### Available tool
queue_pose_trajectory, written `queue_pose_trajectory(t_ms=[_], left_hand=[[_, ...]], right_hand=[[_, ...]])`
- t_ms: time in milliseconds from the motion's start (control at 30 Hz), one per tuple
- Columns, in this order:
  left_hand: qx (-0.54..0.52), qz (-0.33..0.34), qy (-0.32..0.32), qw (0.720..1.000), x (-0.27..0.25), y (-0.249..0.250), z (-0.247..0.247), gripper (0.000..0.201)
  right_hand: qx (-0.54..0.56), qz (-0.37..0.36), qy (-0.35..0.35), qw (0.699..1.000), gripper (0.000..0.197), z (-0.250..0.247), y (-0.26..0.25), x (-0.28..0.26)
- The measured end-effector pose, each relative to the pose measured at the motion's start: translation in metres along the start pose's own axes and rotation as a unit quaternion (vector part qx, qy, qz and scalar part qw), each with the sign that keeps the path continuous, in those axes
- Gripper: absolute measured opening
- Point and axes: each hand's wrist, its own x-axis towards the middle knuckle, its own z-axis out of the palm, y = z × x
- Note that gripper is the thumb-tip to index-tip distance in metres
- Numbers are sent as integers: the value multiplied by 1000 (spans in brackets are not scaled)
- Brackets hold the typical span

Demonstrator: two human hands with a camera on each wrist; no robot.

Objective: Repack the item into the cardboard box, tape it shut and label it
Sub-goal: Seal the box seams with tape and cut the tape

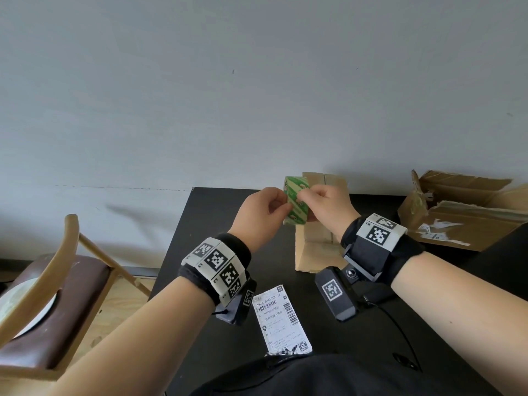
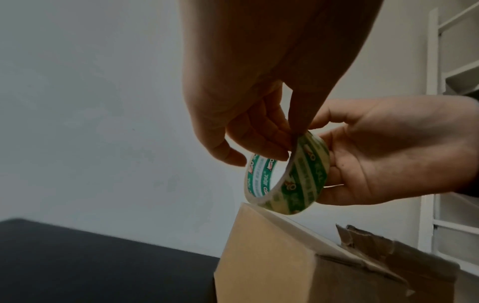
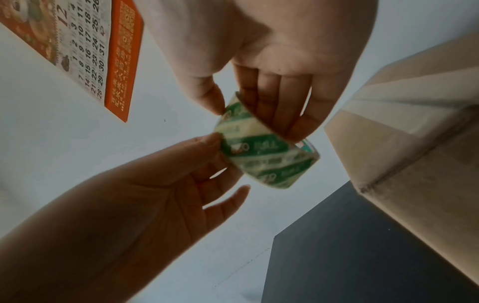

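Cardboard box [image 1: 317, 247] stands on black table [image 1: 200, 252] beside grey wall [image 1: 200, 95].

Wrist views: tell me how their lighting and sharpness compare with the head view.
Head view: evenly lit, sharp, the tape roll and shipping label crisp. Left wrist view: dim, left hand backlit against the pale wall, box soft. Right wrist view: right hand washed out, edges blurred.

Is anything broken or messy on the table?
Yes. The open cardboard box at the table's far right looks damaged: its flaps are ragged and it carries torn bits of white label. The closed box under the hands looks whole, and the shipping label lies flat.
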Motion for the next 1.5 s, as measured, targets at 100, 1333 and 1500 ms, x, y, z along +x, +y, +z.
queue_pose_trajectory(t_ms=[100,1333,1500], left_hand=[[-83,-61,-23,994,1,2,4,14],[-48,-79,15,996,5,2,-2,7],[-1,-33,16,999,4,2,-1,6]], right_hand=[[-21,-22,29,999,42,-1,0,-1],[-130,-84,-23,988,26,0,0,-10],[-92,-43,-6,995,39,0,1,-8]])
